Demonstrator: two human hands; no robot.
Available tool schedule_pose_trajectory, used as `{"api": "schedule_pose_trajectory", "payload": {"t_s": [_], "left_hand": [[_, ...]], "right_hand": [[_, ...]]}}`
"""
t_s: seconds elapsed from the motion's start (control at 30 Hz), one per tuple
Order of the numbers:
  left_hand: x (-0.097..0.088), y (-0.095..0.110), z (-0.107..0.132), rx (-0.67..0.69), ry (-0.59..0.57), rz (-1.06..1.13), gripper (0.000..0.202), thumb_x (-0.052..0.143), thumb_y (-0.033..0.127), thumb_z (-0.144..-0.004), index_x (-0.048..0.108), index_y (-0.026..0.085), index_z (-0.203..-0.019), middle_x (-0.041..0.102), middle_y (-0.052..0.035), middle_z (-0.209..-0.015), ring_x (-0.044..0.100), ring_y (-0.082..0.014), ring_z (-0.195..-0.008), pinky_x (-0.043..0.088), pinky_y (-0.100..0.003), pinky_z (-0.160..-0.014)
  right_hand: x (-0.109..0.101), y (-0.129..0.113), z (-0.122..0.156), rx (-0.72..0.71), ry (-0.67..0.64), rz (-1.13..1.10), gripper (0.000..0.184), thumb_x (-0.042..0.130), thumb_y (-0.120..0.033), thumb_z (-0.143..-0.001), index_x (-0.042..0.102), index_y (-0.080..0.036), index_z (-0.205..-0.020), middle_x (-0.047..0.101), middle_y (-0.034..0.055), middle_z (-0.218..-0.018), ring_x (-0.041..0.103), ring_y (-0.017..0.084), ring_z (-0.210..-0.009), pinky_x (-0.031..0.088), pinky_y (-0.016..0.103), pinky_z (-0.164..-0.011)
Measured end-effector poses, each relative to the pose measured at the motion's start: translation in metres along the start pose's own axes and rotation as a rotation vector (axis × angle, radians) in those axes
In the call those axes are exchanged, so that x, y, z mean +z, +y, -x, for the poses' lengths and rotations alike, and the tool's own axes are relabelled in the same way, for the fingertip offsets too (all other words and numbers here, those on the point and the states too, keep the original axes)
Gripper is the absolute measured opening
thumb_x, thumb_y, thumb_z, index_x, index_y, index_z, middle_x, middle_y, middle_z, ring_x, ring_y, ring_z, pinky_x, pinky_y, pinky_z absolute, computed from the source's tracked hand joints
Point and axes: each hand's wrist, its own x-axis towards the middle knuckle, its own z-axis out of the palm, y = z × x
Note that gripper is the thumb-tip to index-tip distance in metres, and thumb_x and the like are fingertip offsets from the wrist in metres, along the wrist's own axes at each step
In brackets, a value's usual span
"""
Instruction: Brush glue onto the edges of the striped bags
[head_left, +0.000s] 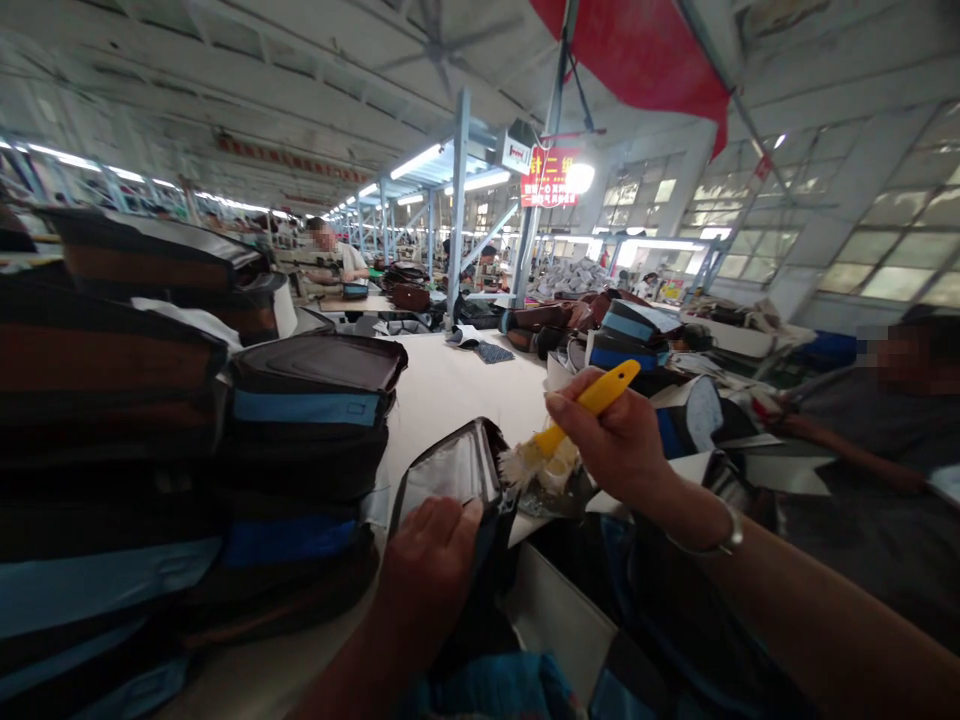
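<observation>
- We see the right hand closed around the yellow handle of a brush, thumb on top, and the pale bristles point down and to the left.
- The bristles sit just beside the right edge of a dark bag panel with a shiny grey face; we cannot tell whether they touch it.
- The left hand grips that panel from below, its fingers wrapped over the lower edge, and holds it tilted upright above the near edge of the white table.
- Something pale lies under the bristles, too blurred for us to name.
- A metal bracelet circles the right wrist.
- On the left, stacked bags in black, blue and brown stand on the table, near the panel.
- More bags are piled beyond the right hand.
- A co-worker in dark clothes sits at the far right, well apart from the brush.
- Another person sits far back at the table, beneath a red sign.
</observation>
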Motion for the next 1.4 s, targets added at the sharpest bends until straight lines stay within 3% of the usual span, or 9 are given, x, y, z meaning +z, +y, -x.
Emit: {"api": "schedule_pose_trajectory", "payload": {"t_s": [0.13,0.47,0.6,0.77,0.87,0.97,1.2,1.33,1.4], "left_hand": [[0.005,0.011,-0.001,0.105,0.0,-0.142,0.017,0.048,0.008,-0.095,0.062,0.013,-0.103,0.059,-0.0062,-0.077,0.058,-0.0219,-0.072,0.048,-0.034,-0.065],[0.004,0.021,-0.001,0.207,-0.02,-0.157,0.024,0.042,0.003,-0.095,0.061,0.011,-0.105,0.061,-0.0064,-0.077,0.059,-0.0206,-0.069,0.05,-0.034,-0.065],[-0.001,0.01,-0.003,0.188,-0.003,-0.137,0.021,0.05,0.005,-0.093,0.063,0.011,-0.109,0.064,-0.0064,-0.079,0.06,-0.0208,-0.071,0.051,-0.034,-0.068],[-0.032,-0.023,-0.022,-0.11,0.038,0.105,0.017,0.053,0.025,-0.097,0.068,0.018,-0.099,0.066,-0.0039,-0.08,0.064,-0.0186,-0.074,0.052,-0.029,-0.069],[-0.042,-0.043,-0.028,-0.415,0.013,0.296,0.021,0.06,0.041,-0.093,0.069,0.021,-0.093,0.071,-0.002,-0.086,0.068,-0.019,-0.078,0.052,-0.027,-0.069],[-0.034,-0.057,-0.019,-0.665,0.003,0.329,0.032,0.062,0.047,-0.09,0.063,0.021,-0.108,0.074,-0.0024,-0.092,0.071,-0.0223,-0.082,0.054,-0.03,-0.072],[-0.013,-0.061,0.017,-0.461,-0.038,0.067,0.035,0.051,0.047,-0.096,0.068,0.019,-0.105,0.06,-0.0175,-0.131,0.056,-0.0341,-0.122,0.048,-0.051,-0.101],[-0.01,-0.051,0.025,-0.445,-0.067,-0.006,0.05,0.07,0.057,-0.082,0.07,0.018,-0.112,0.041,-0.0207,-0.15,0.041,-0.0419,-0.136,0.042,-0.059,-0.107],[-0.006,-0.048,0.027,-0.48,-0.044,-0.061,0.042,0.074,0.05,-0.081,0.072,0.02,-0.111,0.039,-0.0177,-0.152,0.037,-0.044,-0.137,0.038,-0.062,-0.109]], "right_hand": [[0.007,-0.009,0.0,-0.052,-0.248,0.167,0.022,0.061,-0.03,-0.091,0.058,-0.02,-0.071,0.055,-0.0025,-0.059,0.047,0.011,-0.054,0.036,0.025,-0.055],[0.015,-0.007,0.001,-0.158,-0.334,0.29,0.02,0.067,-0.025,-0.084,0.056,-0.02,-0.067,0.048,-0.0033,-0.055,0.04,0.012,-0.053,0.031,0.028,-0.059],[0.005,-0.011,-0.008,-0.092,-0.14,0.183,0.022,0.066,-0.028,-0.086,0.058,-0.02,-0.068,0.053,-0.0022,-0.06,0.044,0.011,-0.056,0.035,0.027,-0.059],[-0.006,0.008,0.006,0.473,0.264,-0.675,0.023,0.072,-0.03,-0.081,0.054,-0.02,-0.07,0.049,-0.0079,-0.057,0.033,0.006,-0.042,0.048,0.024,-0.057],[0.018,0.028,0.034,0.804,0.006,-1.138,0.027,0.069,-0.023,-0.078,0.049,-0.019,-0.061,0.04,-0.0115,-0.048,0.019,0.002,-0.036,0.058,0.036,-0.076],[0.057,0.031,0.059,0.822,-0.079,-1.359,0.021,0.067,-0.019,-0.079,0.053,-0.018,-0.063,0.042,-0.0112,-0.048,0.023,0.003,-0.037,0.056,0.044,-0.091],[0.122,0.018,0.074,0.838,0.041,-1.45,0.023,0.069,-0.02,-0.075,0.051,-0.018,-0.062,0.046,-0.0082,-0.051,0.031,0.004,-0.04,0.055,0.024,-0.06],[0.138,0.029,0.084,0.903,0.056,-1.405,0.028,0.072,-0.026,-0.073,0.049,-0.018,-0.059,0.044,-0.0076,-0.048,0.025,0.003,-0.035,0.031,0.015,-0.034],[0.136,0.037,0.087,0.932,0.07,-1.374,0.027,0.072,-0.027,-0.075,0.051,-0.018,-0.06,0.042,-0.009,-0.046,0.024,0.003,-0.034,0.034,0.016,-0.035]]}}
